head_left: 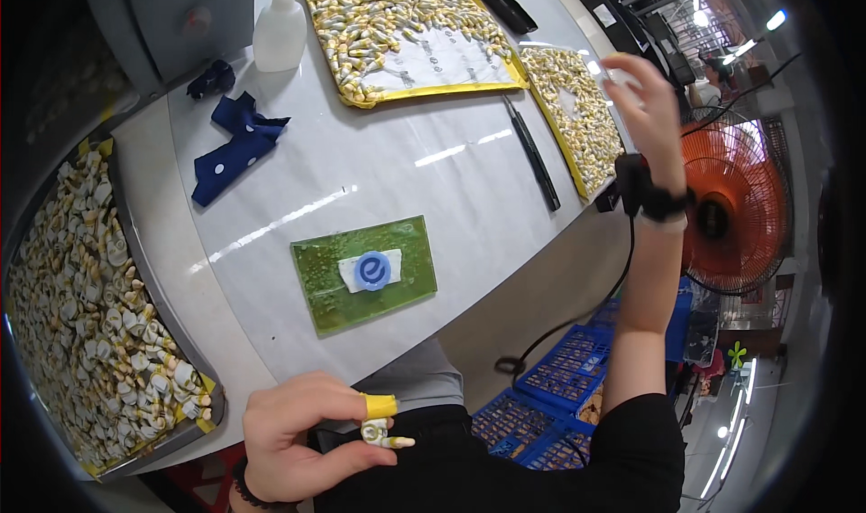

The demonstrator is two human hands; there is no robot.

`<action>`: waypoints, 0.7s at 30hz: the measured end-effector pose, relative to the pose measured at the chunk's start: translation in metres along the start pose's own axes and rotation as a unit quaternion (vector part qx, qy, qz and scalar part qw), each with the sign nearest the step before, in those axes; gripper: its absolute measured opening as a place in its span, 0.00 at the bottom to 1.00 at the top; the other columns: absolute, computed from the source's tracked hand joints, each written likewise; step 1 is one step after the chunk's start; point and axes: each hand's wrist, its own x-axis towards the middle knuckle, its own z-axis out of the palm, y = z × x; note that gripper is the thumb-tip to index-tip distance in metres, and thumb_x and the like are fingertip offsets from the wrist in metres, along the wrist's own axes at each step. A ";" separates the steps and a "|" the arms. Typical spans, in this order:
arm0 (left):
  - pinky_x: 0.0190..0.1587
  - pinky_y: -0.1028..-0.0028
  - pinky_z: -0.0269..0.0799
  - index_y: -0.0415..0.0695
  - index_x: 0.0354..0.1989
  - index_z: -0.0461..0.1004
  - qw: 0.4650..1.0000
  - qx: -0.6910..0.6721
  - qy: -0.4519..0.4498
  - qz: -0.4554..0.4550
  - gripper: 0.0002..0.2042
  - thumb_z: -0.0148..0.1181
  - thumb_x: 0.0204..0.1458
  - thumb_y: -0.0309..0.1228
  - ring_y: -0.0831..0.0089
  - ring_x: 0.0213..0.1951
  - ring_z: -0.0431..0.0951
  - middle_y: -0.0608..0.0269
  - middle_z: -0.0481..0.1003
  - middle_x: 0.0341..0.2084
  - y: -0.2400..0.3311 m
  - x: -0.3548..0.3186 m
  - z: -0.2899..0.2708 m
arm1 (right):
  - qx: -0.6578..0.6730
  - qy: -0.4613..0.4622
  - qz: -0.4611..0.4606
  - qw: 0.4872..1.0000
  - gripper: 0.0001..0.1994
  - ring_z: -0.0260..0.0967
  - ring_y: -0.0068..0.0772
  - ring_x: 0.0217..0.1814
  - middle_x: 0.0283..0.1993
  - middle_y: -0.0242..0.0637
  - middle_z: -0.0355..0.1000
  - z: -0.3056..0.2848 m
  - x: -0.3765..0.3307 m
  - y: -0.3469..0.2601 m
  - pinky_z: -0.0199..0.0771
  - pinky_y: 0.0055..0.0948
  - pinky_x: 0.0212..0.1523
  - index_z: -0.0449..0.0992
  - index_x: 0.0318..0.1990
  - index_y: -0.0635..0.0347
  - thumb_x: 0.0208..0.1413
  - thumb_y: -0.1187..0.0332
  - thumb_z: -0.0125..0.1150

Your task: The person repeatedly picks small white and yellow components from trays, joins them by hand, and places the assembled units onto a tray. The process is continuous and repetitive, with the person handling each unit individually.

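Small part: a little cream-and-yellow piece (386, 437) with a thin pin-like tip poking out to the right, pinched low in the view, over the person's lap and just off the near edge of the worktop (379, 166).
Left hand: the left hand (302, 441) is closed on the small part between thumb and forefinger; a yellow cot (380, 406) covers one fingertip.
Right hand: the right hand (642, 107) is raised above the right tray (577, 120), fingers loosely spread; it is blurred, so I cannot tell whether it holds anything. A black wrist strap (651, 197) with a dangling cord sits on that wrist.
Handling: judged light and rigid, small enough to slip or drop; the thin tip looks bendable, so the thicker body is the safer place to pinch.
Look: pale body, yellowish end, the same kind as the heaps in the trays.
Left bin: a grey bin (149, 278) at the left holds a deep pile of like parts.
Far tray: a yellow-rimmed tray (451, 87) holds more around a white sheet.
Green pad: a green pad (397, 287) with a white-and-blue piece on it lies on the worktop near the left hand.
Other: a blue cloth (233, 147), a white pump bottle (280, 35) and a dark tool (534, 157) lie farther off.
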 end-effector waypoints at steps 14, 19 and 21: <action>0.29 0.80 0.68 0.34 0.32 0.76 0.999 -0.027 0.043 -0.018 0.15 0.73 0.34 0.25 0.76 0.25 0.74 0.58 0.77 0.23 -0.004 -0.008 -0.002 | -0.033 -0.170 0.093 0.980 0.08 0.71 0.35 0.42 0.37 0.41 0.74 0.055 0.016 0.104 0.70 0.29 0.40 0.74 0.37 0.60 0.47 0.75 0.57; 0.29 0.80 0.69 0.35 0.31 0.77 0.998 -0.039 0.054 -0.022 0.15 0.73 0.34 0.26 0.77 0.25 0.75 0.58 0.78 0.23 -0.003 -0.010 -0.004 | -0.100 -0.053 -0.060 0.992 0.05 0.72 0.31 0.33 0.30 0.38 0.73 0.041 0.010 0.112 0.71 0.28 0.35 0.74 0.34 0.62 0.49 0.74 0.56; 0.29 0.81 0.69 0.35 0.31 0.77 0.998 -0.043 0.050 -0.014 0.16 0.73 0.34 0.27 0.77 0.25 0.75 0.59 0.78 0.23 -0.003 -0.012 -0.007 | -0.021 -0.039 -0.034 0.998 0.06 0.71 0.26 0.32 0.29 0.36 0.73 0.033 0.009 0.100 0.70 0.25 0.34 0.74 0.35 0.63 0.49 0.74 0.56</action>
